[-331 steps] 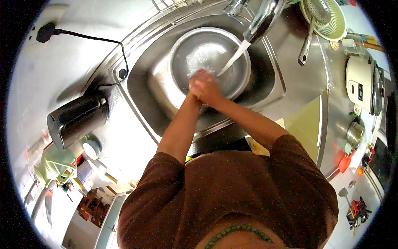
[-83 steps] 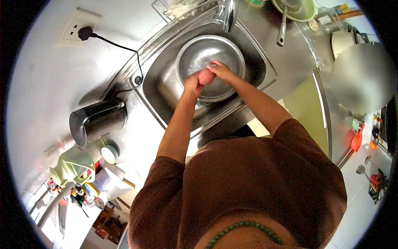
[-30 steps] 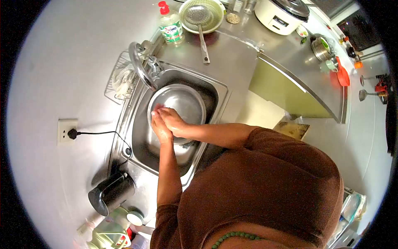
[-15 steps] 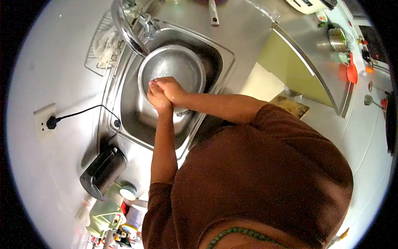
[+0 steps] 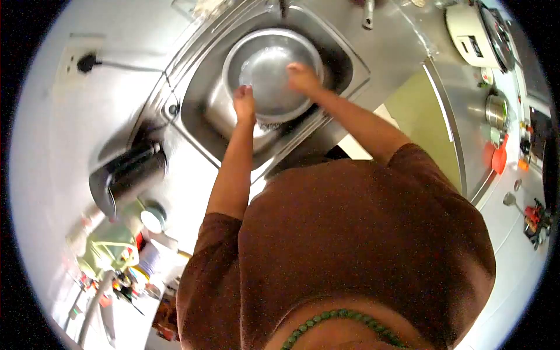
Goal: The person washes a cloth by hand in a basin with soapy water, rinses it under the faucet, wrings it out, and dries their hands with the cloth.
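A round metal basin (image 5: 271, 105) sits in the stainless steel sink (image 5: 207, 119), with what looks like water in it. My left hand (image 5: 245, 105) is at the basin's near left rim, its fingers drawn in and slightly blurred. Whether it touches the rim or grips anything I cannot tell. Over the right side of the basin is my right hand (image 5: 303, 79), apart from the left one and smeared by motion. Its fingers cannot be made out clearly.
Left of the sink stands a dark electric kettle (image 5: 128, 175), near a cord plugged into a wall socket (image 5: 70, 64). A light green container (image 5: 108, 248) is below it. A white rice cooker (image 5: 466, 38) and a metal pot (image 5: 496, 111) stand at the right.
My hands were clasped together over the basin's near left side; now they are apart, the right one further right. The view has shifted, and the faucet has mostly left the frame.
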The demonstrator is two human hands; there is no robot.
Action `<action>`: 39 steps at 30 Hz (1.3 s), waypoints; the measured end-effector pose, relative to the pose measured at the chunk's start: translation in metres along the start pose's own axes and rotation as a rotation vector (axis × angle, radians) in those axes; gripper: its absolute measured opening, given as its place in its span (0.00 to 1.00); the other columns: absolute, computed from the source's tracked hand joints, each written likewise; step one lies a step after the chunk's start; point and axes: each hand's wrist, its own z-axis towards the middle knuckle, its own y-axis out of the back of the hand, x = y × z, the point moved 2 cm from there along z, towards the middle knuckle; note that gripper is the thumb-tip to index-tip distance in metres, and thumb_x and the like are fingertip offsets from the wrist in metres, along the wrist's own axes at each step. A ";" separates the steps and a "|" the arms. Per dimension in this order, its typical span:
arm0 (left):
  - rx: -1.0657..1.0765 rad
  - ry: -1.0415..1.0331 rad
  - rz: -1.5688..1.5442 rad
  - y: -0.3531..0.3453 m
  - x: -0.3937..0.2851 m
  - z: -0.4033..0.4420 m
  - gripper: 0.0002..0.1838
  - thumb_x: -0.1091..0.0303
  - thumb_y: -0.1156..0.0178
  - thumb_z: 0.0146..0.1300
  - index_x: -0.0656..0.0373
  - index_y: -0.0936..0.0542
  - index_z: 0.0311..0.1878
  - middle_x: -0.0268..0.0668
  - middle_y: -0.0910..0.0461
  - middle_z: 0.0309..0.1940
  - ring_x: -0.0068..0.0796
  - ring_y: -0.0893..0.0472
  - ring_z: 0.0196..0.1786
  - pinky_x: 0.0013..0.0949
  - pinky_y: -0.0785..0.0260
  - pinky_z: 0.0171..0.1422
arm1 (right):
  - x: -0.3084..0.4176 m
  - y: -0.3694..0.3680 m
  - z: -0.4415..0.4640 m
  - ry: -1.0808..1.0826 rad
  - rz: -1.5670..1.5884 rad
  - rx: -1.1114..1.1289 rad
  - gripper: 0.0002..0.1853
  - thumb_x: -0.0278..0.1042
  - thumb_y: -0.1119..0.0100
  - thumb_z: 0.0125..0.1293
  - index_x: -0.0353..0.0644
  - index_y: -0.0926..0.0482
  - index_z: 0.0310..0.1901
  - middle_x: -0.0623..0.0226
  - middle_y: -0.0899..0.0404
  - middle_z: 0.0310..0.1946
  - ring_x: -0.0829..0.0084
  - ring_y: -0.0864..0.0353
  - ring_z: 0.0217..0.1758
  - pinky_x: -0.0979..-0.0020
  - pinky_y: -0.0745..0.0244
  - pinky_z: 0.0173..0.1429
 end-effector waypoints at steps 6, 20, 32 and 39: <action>-0.440 0.112 0.318 0.040 0.038 -0.026 0.24 0.66 0.38 0.47 0.61 0.29 0.49 0.49 0.27 0.45 0.46 0.31 0.53 0.41 0.38 0.57 | 0.016 0.033 -0.008 0.054 -0.417 0.067 0.19 0.43 0.47 0.57 0.47 0.25 0.49 0.55 0.20 0.39 0.55 0.21 0.46 0.56 0.27 0.50; -0.124 0.177 -0.400 0.020 0.036 -0.051 0.13 0.74 0.41 0.55 0.60 0.33 0.42 0.38 0.25 0.33 0.28 0.25 0.28 0.30 0.31 0.28 | -0.040 0.066 0.037 -0.285 -0.769 0.382 0.17 0.36 0.51 0.51 0.34 0.21 0.37 0.46 0.24 0.45 0.51 0.23 0.49 0.55 0.28 0.52; -0.020 -0.325 -0.138 -0.016 -0.073 -0.067 0.08 0.74 0.43 0.55 0.61 0.29 0.37 0.35 0.26 0.26 0.23 0.27 0.28 0.31 0.33 0.33 | -0.027 0.059 0.019 -0.100 -0.683 0.162 0.17 0.39 0.48 0.50 0.38 0.21 0.39 0.48 0.24 0.45 0.52 0.24 0.50 0.60 0.28 0.52; -0.100 -0.528 0.423 -0.004 -0.134 -0.104 0.08 0.71 0.42 0.51 0.63 0.30 0.31 0.50 0.24 0.22 0.51 0.22 0.28 0.44 0.31 0.34 | -0.006 0.062 0.008 0.089 -0.847 0.333 0.19 0.49 0.47 0.55 0.47 0.20 0.43 0.53 0.24 0.47 0.52 0.24 0.50 0.61 0.28 0.53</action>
